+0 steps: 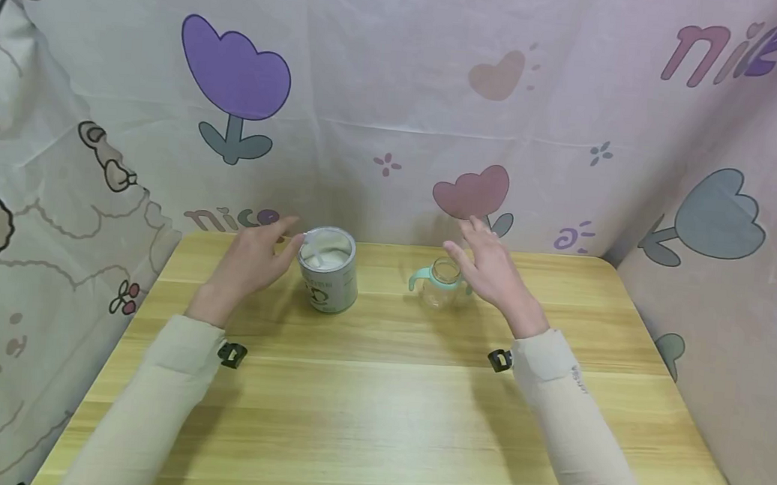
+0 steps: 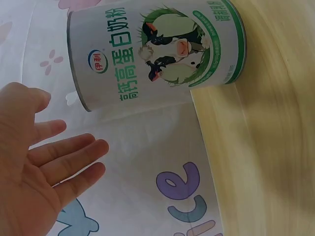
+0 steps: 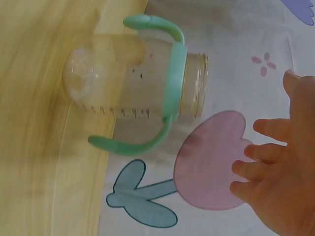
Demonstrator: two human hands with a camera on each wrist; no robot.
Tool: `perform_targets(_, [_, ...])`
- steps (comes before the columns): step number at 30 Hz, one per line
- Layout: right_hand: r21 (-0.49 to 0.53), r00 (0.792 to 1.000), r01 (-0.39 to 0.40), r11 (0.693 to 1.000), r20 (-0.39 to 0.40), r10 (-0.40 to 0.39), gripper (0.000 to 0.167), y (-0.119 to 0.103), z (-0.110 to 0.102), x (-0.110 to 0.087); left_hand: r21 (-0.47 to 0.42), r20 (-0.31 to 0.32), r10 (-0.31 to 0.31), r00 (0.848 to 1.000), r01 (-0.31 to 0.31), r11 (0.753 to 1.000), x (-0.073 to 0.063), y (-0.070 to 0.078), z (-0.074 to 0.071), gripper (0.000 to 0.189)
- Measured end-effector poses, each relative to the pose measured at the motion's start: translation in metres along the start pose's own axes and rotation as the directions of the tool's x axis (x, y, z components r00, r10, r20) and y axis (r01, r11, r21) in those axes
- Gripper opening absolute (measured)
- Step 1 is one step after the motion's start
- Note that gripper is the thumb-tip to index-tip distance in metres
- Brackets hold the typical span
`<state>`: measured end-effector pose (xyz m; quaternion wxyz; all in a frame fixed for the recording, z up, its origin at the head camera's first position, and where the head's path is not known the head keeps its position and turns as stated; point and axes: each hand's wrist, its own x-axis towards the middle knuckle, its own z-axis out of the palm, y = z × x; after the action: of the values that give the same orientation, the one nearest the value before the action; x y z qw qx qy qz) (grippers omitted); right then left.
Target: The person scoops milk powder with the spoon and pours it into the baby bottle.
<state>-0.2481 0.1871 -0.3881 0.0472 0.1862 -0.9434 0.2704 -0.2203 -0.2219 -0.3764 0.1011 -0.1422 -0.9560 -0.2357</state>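
A milk powder can (image 1: 331,287) stands upright and open-topped on the table, with white powder and what looks like a scoop inside. In the left wrist view the can (image 2: 162,49) shows a cow picture and green lettering. My left hand (image 1: 252,263) is beside its rim, fingers loosely extended and holding nothing. To the right stands a clear baby bottle (image 1: 441,291), lidless, with a mint-green two-handled collar. My right hand (image 1: 491,268) hovers by the bottle's right side, fingers spread. The right wrist view shows the bottle (image 3: 142,78) apart from the hand (image 3: 285,157), which holds nothing.
Both objects stand near the back edge of the wooden table (image 1: 363,413). Behind and at the sides hangs a printed cloth (image 1: 374,61) with flowers and letters. A black wrist device (image 1: 232,354) is on the left sleeve, another device (image 1: 500,360) on the right.
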Motion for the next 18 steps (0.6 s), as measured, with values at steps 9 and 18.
perform_targets(9, [0.064,0.998,0.056,0.996,-0.020,-0.055,0.073,-0.024,0.018,0.007,0.013,-0.012,0.017,1.000,-0.017,1.000,0.000,0.000,0.002,0.047])
perform_targets(18, [0.104,0.994,0.106,0.989,0.007,-0.108,0.068,-0.050,0.043,0.016,-0.001,-0.039,0.024,0.999,-0.024,1.000,0.000,0.004,0.005,0.041])
